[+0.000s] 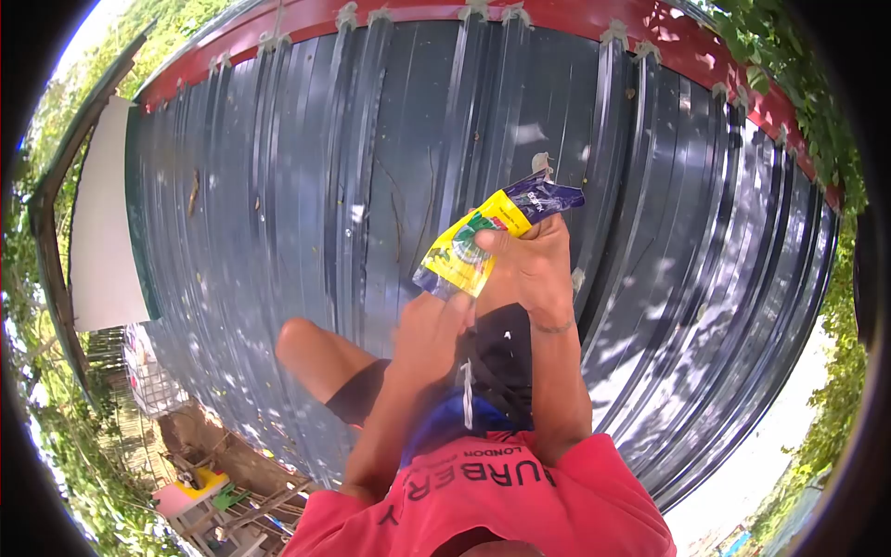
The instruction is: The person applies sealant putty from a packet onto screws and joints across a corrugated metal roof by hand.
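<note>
My right hand (538,269) grips a yellow and dark-blue printed pouch (473,243), thumb across its front. The pouch is tilted, and its crumpled dark-blue end points up and right. A greyish lump (543,167) shows right at that end; whether it is on the pouch or on the roof behind, I cannot tell. Just below the pouch's lower end is my left hand (432,330), somewhat blurred, with its fingers curled in. Whether it touches the pouch or holds something small is hidden.
I sit on a dark ribbed metal roof (278,186). Red flashing (418,17) edges its top, with grey patches on the ribs. A white panel (102,223) stands at the left. At lower left, a wire-caged container (156,376) and lumber lie below the roof edge. Leafy branches (789,65) overhang the right.
</note>
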Action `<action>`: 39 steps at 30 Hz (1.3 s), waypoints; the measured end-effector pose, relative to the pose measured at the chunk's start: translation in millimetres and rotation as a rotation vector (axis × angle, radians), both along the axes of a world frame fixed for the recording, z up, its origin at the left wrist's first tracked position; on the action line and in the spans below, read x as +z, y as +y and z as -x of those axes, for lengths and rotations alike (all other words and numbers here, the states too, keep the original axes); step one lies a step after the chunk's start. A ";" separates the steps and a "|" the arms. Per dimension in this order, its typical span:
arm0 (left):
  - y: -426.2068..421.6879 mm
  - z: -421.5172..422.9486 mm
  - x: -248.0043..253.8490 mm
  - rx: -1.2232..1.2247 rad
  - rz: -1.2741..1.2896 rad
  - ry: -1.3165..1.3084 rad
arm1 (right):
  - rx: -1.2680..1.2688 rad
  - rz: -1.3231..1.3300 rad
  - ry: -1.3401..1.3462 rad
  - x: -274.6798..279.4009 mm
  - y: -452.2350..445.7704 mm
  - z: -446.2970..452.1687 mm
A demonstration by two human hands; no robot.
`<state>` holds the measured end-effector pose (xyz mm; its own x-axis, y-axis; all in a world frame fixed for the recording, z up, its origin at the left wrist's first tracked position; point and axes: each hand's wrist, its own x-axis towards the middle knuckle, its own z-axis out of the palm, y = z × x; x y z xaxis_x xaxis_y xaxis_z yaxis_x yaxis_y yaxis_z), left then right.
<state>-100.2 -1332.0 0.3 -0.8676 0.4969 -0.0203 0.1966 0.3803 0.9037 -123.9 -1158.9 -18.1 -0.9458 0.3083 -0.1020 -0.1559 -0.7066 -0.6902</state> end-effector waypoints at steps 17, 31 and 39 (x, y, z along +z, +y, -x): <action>28.4 8.0 -18.3 0.365 -0.496 -0.293 | 0.234 -0.131 0.069 -1.0 -30.7 -5.1; 8.2 -12.8 -3.1 0.184 -0.184 -0.294 | -0.132 -0.098 0.034 22.9 9.1 -9.0; 4.8 -1.5 -16.1 0.216 -0.220 -0.239 | -0.046 0.070 -0.063 23.6 -22.1 -1.1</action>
